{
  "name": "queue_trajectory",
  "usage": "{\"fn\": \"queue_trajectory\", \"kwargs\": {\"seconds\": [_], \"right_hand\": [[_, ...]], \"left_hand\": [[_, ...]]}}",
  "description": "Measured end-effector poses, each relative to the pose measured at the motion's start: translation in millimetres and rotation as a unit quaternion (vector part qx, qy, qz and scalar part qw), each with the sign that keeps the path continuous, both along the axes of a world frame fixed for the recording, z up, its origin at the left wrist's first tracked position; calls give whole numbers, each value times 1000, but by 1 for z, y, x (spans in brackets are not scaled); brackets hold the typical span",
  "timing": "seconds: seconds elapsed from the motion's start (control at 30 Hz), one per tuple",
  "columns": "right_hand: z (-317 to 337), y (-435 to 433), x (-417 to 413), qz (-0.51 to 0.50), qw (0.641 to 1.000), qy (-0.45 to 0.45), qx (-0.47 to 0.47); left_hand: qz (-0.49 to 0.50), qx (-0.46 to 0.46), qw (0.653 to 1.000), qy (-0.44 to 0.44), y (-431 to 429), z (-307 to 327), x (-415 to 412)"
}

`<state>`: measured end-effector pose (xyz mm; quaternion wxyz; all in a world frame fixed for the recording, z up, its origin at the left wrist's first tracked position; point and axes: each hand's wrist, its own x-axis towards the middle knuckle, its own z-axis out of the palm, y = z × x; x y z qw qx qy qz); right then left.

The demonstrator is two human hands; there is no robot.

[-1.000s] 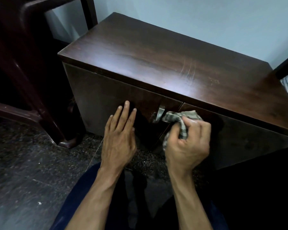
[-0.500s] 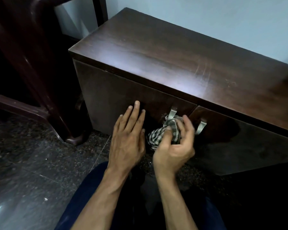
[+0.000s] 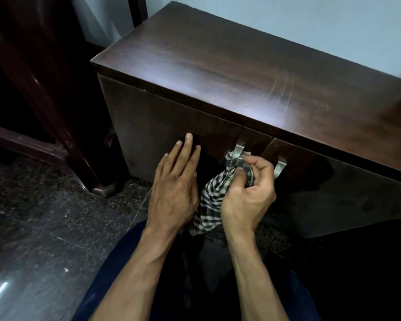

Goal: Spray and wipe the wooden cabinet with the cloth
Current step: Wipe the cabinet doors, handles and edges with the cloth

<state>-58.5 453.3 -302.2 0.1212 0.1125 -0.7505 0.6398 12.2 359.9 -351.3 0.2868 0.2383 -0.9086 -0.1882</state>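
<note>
Two hands work at the front of the wooden cabinet (image 3: 252, 72), which fills the upper right of the frame. Right hand (image 3: 248, 193), centre of the frame: fingers (image 3: 262, 165) curled closed around a bunched checked cloth (image 3: 214, 193), pressing its upper end against the left door's metal handle (image 3: 237, 148); the loose tail of the cloth hangs down between the two wrists. Left hand (image 3: 175, 181), just left of centre: fingers stretched out flat and together, holding nothing, laid on the left door (image 3: 162, 126) as a brace. A second handle (image 3: 279, 169) on the right door lies just right of the knuckles. No spray bottle is visible. To clean the handle well, the cloth should wrap round the metal and slide along its length, with the flat hand keeping the door shut against the pressure. The dark floor (image 3: 44, 216) fills the lower left.
</note>
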Motion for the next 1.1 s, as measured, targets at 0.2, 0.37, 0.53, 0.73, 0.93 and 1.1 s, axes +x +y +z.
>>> {"fn": "queue_trajectory", "kwargs": {"seconds": [0.2,0.37,0.53,0.73,0.93,1.1], "right_hand": [[-3,13,0,44,968,104,226],[15,2,9,-1,932,153,329],[18,5,7,-18,997,43,68],[22,4,0,-6,942,327,82],[-27,12,-11,-10,913,320,252],[-9,1,-20,-45,894,368,251]], "left_hand": [[2,6,1000,3,2,-3,-2],[3,5,1000,-6,0,-1,1],[2,4,999,-32,-3,-1,4],[11,1,1000,-13,-6,-1,5],[23,6,1000,-9,-11,-3,7],[15,-3,1000,-7,-12,-4,7]]}}
